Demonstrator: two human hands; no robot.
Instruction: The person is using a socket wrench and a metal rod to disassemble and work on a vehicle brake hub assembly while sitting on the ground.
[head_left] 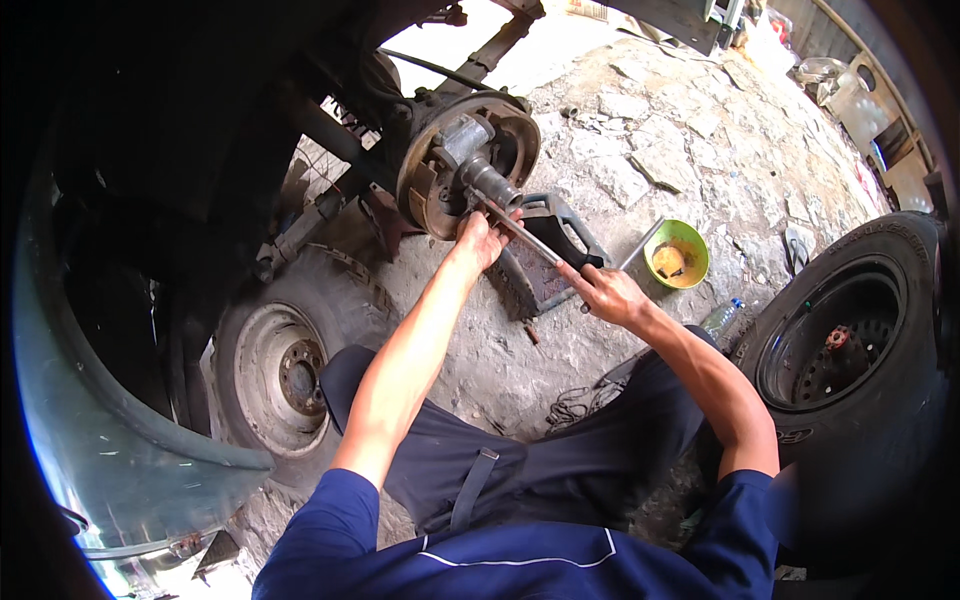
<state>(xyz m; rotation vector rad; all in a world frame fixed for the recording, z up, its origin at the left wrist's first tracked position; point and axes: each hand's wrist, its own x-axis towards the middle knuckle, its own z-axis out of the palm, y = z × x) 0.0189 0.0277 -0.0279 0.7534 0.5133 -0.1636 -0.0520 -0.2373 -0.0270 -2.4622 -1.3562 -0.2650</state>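
A rusty wheel hub assembly (430, 185) with a protruding steel spindle (490, 180) hangs under the vehicle. My left hand (480, 238) is closed around the upper end of a long metal bar (530, 240), just below the spindle. My right hand (600, 290) grips that bar lower down, to the right. Another straight steel length (640, 240) angles up-right from beside my right hand; whether it joins the bar I cannot tell. A metal jack-like stand (525, 285) sits on the ground below the hub, partly behind the bar and my hands.
A green bowl (697, 245) and plastic bottle (722, 318) lie to the right on the stone floor (650, 130). A loose tyre (905, 290) stands at right, another wheel (230, 370) at left beside a body panel (100, 450). Tangled cord (575, 405) lies near my legs.
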